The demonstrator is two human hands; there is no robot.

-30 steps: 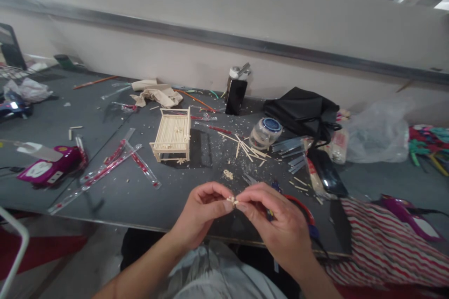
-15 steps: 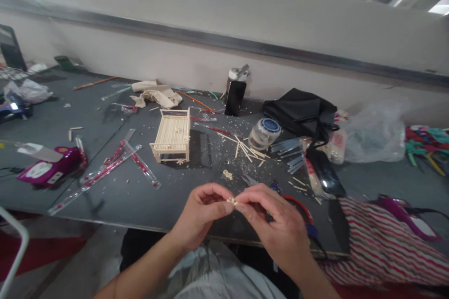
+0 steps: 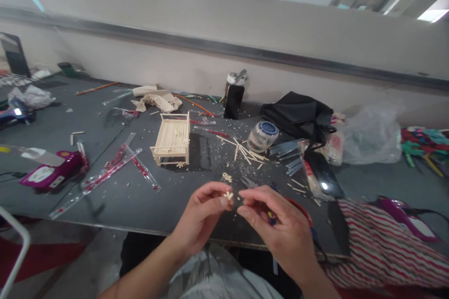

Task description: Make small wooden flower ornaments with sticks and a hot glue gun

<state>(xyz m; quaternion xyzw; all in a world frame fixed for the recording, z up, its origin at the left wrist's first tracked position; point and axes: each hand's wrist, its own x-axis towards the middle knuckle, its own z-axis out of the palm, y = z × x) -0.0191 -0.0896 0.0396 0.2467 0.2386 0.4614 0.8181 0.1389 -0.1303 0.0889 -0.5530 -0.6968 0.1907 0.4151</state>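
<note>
My left hand (image 3: 203,212) pinches a small flower-shaped piece made of short pale wooden bits (image 3: 228,195) between thumb and fingertips, above the table's near edge. Just to its right, my right hand (image 3: 275,219) has thumb and forefinger parted, with nothing visible between them. Past my hands lies a little heap of cut wooden bits (image 3: 227,177). A miniature bed built of pale sticks (image 3: 171,138) stands to the left, with similar small flower shapes on it. Pliers (image 3: 249,182) with red and blue handles lie partly hidden behind my right hand.
Loose wooden sticks (image 3: 245,150) and a clear jar with a blue lid (image 3: 263,136) lie beyond my right hand. At the left are a purple glue gun (image 3: 52,170) and plastic-wrapped strips (image 3: 115,163). A phone (image 3: 234,102) leans upright at the back; striped cloth (image 3: 382,243) covers the right corner.
My right hand has let go of the flower-shaped piece and drawn slightly right, its fingers parting. The piece stays in my left hand, now showing its star form. The view has shifted slightly.
</note>
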